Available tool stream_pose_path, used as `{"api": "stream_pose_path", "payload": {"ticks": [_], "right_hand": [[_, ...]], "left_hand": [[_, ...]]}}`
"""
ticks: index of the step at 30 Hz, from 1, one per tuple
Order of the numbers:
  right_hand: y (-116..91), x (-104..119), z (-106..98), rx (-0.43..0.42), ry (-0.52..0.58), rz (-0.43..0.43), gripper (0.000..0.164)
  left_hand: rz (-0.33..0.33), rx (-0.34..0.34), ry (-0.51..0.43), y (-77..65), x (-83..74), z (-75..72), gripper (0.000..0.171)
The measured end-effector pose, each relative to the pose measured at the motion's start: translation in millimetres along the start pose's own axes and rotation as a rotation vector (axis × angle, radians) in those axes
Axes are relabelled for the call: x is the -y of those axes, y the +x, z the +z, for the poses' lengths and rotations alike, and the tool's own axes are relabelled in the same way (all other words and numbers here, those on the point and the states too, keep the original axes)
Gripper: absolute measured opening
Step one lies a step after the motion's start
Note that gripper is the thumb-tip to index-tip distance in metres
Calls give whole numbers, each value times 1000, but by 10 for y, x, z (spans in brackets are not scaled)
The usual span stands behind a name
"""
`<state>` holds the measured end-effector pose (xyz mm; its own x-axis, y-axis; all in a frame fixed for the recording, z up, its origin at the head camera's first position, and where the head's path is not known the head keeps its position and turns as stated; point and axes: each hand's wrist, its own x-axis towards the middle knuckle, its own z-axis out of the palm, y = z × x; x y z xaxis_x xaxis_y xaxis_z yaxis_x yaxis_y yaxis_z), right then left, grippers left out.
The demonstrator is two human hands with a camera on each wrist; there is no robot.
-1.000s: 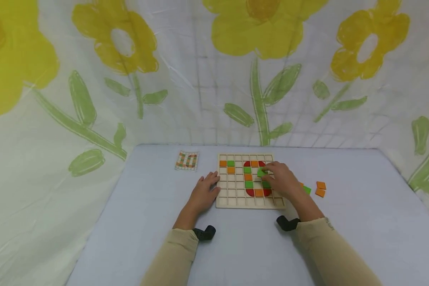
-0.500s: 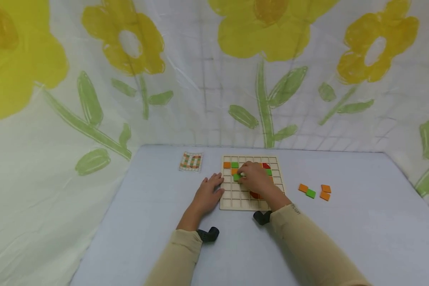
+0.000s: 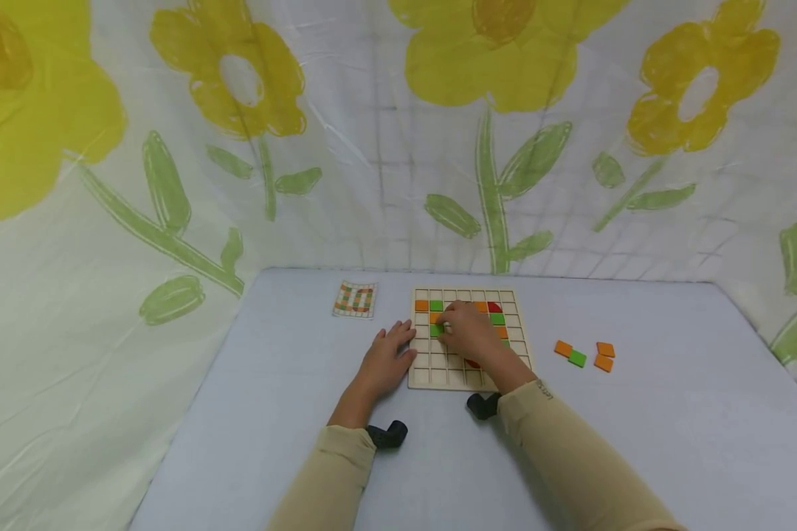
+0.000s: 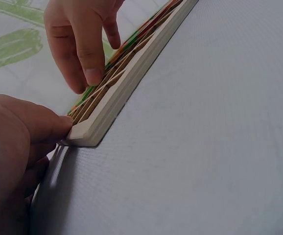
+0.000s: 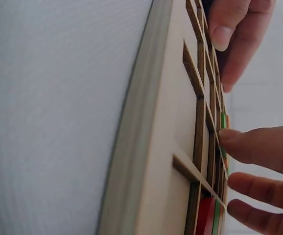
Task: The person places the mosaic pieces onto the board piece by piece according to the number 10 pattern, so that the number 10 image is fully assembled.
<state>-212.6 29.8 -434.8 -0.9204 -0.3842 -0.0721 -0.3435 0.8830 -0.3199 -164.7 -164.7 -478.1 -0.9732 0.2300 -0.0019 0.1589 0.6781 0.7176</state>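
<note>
A light wooden grid board lies on the table, with orange, green and red tiles in some of its cells. My right hand reaches over the board, thumb and finger at the edges of a green square tile at a cell below an orange tile. That hand hides part of the ring of tiles at the board's right. Along the board's left edge rests my left hand, fingers loosely extended. In the left wrist view, its thumb touches the frame's near corner.
Right of the board lie loose square tiles: an orange one against a green one, and two more orange tiles. A small printed pattern card lies at the back left. A flower-painted curtain hangs behind the table.
My right hand has carried the green tile leftward from the ring of tiles, then lowered it at the cell under the orange one. My left hand has stayed at the board's edge.
</note>
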Motion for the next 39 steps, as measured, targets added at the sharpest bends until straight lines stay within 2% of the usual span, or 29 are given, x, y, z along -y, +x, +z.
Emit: {"api": "stream_pose_path", "payload": {"ticks": [6,10,12,18,25,29,39], "right_hand": [[-135,-188,-137,-15,152,7,31],[-280,-459,-265,-24,218,64,38],[-365,-624,-314,-25,249,132,41],[-667,-1123,-473,-40,240,265,45],[-1005,-1577,-568,-11,199,282,59],[-1096,-1680,-576,2,192,290,65],[-1124,-1678,-504,5,179,332,51]], "left_hand": [[-9,1,10,6,-23,20,46],[-24,-4,8,8,-41,21,46],[-29,-6,9,10,-46,18,46],[-35,-10,8,-1,-42,6,46],[-29,-6,8,-13,-42,9,47],[-29,-11,4,-6,-56,-2,47],[-41,-2,-10,3,-53,9,47]]}}
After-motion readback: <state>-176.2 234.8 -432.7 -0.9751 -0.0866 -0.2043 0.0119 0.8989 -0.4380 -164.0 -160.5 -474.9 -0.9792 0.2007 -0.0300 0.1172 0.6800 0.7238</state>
